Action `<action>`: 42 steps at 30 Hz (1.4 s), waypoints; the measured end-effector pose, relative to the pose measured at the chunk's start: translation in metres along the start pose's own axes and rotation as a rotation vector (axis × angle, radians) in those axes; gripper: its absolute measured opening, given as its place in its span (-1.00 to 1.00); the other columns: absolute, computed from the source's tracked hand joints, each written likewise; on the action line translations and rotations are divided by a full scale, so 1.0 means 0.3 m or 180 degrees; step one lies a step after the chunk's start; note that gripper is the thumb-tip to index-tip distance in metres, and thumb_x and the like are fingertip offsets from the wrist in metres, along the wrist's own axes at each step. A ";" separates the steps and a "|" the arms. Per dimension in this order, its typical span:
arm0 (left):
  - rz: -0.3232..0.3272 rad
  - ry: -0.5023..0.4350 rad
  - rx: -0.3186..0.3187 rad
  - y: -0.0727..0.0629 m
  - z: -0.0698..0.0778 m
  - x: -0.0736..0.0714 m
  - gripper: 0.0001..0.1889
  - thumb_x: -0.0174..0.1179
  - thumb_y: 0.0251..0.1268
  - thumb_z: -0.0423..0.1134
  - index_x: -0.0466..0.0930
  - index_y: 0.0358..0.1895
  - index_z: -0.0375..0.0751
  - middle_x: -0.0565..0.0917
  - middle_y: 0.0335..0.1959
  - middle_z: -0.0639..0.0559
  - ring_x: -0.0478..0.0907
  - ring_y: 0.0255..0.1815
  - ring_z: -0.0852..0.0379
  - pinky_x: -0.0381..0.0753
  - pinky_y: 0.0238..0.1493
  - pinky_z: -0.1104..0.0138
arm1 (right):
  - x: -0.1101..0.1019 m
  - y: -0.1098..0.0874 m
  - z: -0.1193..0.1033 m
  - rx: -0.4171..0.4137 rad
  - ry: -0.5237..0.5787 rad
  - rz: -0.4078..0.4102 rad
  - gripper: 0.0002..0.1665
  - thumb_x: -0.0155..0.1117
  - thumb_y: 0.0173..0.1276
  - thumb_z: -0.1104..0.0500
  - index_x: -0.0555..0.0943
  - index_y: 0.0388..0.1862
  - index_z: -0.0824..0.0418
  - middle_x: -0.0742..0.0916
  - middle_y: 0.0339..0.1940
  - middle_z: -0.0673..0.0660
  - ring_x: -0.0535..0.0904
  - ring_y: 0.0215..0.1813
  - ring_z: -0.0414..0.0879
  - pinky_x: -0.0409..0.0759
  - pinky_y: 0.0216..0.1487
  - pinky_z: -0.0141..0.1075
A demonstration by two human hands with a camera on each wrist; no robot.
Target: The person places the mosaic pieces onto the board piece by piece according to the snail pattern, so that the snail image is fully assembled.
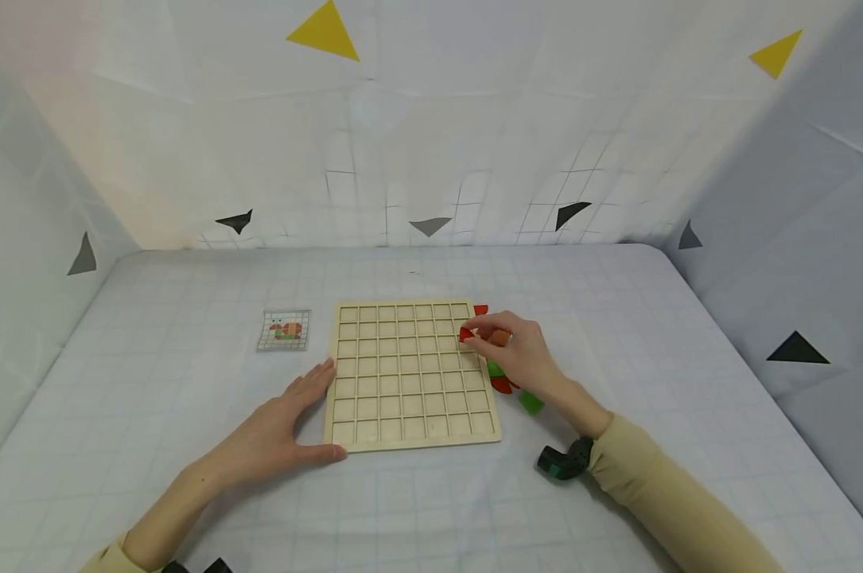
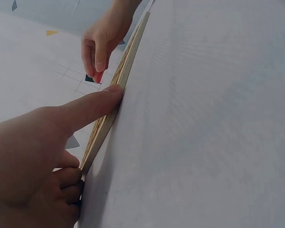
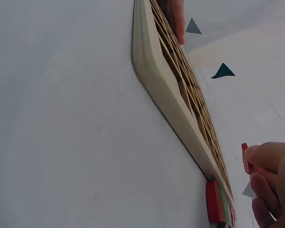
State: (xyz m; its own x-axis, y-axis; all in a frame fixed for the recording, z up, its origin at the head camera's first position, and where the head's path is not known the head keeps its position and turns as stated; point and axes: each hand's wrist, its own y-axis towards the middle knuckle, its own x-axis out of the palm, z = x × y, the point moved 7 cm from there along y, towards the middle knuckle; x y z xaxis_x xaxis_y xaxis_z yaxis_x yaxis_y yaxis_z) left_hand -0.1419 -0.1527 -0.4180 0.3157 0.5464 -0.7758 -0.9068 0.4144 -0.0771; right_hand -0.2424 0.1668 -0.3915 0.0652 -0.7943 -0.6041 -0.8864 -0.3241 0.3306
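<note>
A square wooden grid board (image 1: 411,442) lies flat on the table, its compartments bare. My left hand (image 1: 277,434) rests against the board's left side, fingers straight, with the thumb at the near left corner. In the left wrist view the thumb (image 2: 92,107) presses on the board's edge. Over the board's right side, my right hand (image 1: 520,354) pinches a small red block (image 1: 466,334) between thumb and fingertips. The right wrist view shows this red block (image 3: 247,159) held above the board's surface.
Beside the board's right edge lie several loose blocks, among them a green block (image 1: 531,402) and a red block (image 1: 480,309), partly hidden by my right hand. Left of the board is a small pattern card (image 1: 285,345) with a coloured picture on a grid.
</note>
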 end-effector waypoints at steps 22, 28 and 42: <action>0.0006 -0.0023 0.0003 -0.003 0.005 -0.002 0.18 0.34 0.01 0.42 -0.04 0.63 -0.03 0.02 0.65 0.04 0.00 0.61 -0.26 0.08 0.52 -0.19 | 0.103 0.017 -0.043 -0.0473 -0.0478 0.0005 -0.70 0.51 0.23 0.21 0.75 -0.04 0.15 0.75 -0.27 0.04 0.60 -0.30 -0.14 0.58 -0.35 -0.32; 0.0002 -0.0022 -0.0017 -0.005 0.002 -0.002 0.19 0.36 0.00 0.41 -0.04 0.63 -0.02 0.01 0.65 0.06 -0.01 0.61 -0.23 0.07 0.53 -0.18 | 0.108 0.014 -0.047 -0.0511 -0.0502 0.0003 -0.70 0.50 0.22 0.27 0.75 -0.04 0.17 0.75 -0.27 0.07 0.61 -0.27 -0.12 0.60 -0.33 -0.30; -0.0010 0.0006 -0.0055 -0.005 -0.001 0.001 0.19 0.39 -0.01 0.37 -0.05 0.63 0.02 0.00 0.65 0.12 0.00 0.62 -0.21 0.09 0.51 -0.21 | 0.115 0.006 -0.048 -0.0644 -0.0531 -0.0009 -0.69 0.43 0.27 0.32 0.73 0.01 0.20 0.79 -0.17 0.09 0.67 -0.15 -0.08 0.67 -0.23 -0.24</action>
State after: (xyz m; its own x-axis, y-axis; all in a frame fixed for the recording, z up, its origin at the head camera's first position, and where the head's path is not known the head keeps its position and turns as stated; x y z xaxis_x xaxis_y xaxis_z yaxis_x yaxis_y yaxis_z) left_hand -0.1407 -0.1534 -0.4183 0.3181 0.5436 -0.7767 -0.9105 0.4035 -0.0905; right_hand -0.2352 0.1314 -0.4013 -0.0238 -0.7028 -0.7110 -0.7755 -0.4358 0.4568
